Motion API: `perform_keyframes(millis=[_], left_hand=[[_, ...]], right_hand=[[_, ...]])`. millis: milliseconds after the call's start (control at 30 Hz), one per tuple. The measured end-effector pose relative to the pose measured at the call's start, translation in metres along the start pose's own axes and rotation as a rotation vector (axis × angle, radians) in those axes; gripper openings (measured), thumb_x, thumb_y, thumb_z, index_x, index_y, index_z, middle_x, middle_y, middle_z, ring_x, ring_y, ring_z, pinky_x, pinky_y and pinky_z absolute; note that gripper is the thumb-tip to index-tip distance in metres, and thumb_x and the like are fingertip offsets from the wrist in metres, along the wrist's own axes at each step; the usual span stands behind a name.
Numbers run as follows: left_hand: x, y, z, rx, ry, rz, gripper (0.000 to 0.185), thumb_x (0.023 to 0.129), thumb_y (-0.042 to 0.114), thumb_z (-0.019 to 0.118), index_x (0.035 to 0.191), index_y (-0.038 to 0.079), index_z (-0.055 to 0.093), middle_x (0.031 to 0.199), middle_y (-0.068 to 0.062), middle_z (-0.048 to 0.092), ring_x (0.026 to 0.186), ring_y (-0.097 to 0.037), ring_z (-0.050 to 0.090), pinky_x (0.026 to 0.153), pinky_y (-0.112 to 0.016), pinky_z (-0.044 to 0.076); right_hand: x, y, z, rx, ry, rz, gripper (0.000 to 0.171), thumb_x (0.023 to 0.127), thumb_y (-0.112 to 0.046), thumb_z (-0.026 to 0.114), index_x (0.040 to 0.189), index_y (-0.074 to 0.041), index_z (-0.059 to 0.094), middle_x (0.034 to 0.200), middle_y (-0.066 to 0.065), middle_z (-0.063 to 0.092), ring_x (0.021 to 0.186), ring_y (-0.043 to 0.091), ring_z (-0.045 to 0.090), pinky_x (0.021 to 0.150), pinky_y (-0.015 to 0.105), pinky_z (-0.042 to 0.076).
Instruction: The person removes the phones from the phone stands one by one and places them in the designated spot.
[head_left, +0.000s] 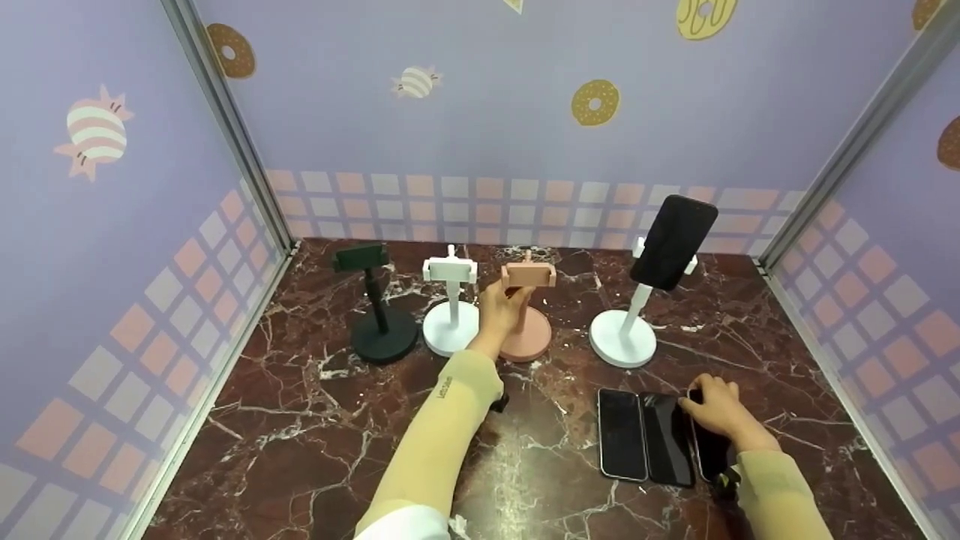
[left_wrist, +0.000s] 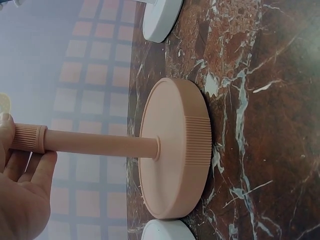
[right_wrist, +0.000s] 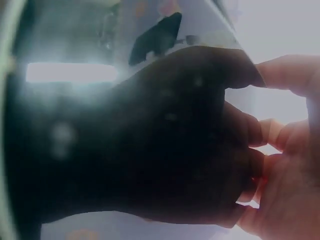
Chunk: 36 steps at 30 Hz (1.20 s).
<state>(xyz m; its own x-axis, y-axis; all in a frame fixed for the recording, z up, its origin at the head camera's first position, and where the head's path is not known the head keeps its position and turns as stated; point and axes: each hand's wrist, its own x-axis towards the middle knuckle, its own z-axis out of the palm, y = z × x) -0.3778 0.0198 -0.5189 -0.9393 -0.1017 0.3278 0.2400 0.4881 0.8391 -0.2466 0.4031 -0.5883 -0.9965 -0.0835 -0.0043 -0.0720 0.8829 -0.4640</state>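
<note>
**Steadying the pink stand while picking up a phone**

The left hand (head_left: pixel 501 307) grips the pink phone stand (head_left: pixel 526 330) by its stem on the bench (head_left: pixel 300 420). The right hand (head_left: pixel 716 409) curls over the rightmost phone (head_left: pixel 709 450); lift it by its edges, keeping the stand upright.

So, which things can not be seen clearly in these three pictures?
- Right hand on the rightmost flat black phone: in the head view the hand covers the phone's top, so the hold is unclear.
- Right wrist view: dark blur; only fingers show.
- Round-based pink plastic phone stand: left wrist view cuts off its clamp.
- Left hand: hides the pink pole in the head view.
</note>
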Motion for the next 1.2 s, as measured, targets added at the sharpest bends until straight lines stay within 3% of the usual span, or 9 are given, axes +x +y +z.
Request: perform_keyframes(millis=[200,700,1200], left_hand=[[0.0,0.001,0.0,0.04,-0.002,-0.004,0.036,0.091,0.033,0.078,0.108,0.001,0.072,0.11,-0.021,0.077,0.108,-0.042,0.071,0.095,-0.049,0.058],[-0.001,0.003,0.0,-0.029,-0.024,-0.06,0.035,0.091,0.032,0.078,0.106,0.001,0.073,0.111,-0.022,0.076,0.109,-0.04,0.072,0.097,-0.047,0.057],[-0.001,-0.001,0.001,-0.05,-0.013,-0.023,0.035,0.09,0.031,0.078,0.108,0.0,0.074,0.111,-0.02,0.077,0.109,-0.038,0.073,0.097,-0.046,0.058]], right_hand=[[-0.004,0.0,0.002,0.012,0.02,-0.007,0.027,0.093,-0.018,0.068,0.103,0.005,0.057,0.103,0.027,0.057,0.096,0.042,0.043,0.087,0.055,0.033],[-0.01,-0.007,0.004,0.009,0.004,0.014,0.032,0.089,-0.014,0.067,0.113,0.006,0.059,0.114,0.031,0.051,0.109,0.05,0.037,0.092,0.062,0.037],[-0.018,-0.008,0.007,0.056,0.042,0.009,0.036,0.089,-0.01,0.068,0.12,0.007,0.061,0.119,0.034,0.05,0.114,0.054,0.037,0.095,0.065,0.037]])
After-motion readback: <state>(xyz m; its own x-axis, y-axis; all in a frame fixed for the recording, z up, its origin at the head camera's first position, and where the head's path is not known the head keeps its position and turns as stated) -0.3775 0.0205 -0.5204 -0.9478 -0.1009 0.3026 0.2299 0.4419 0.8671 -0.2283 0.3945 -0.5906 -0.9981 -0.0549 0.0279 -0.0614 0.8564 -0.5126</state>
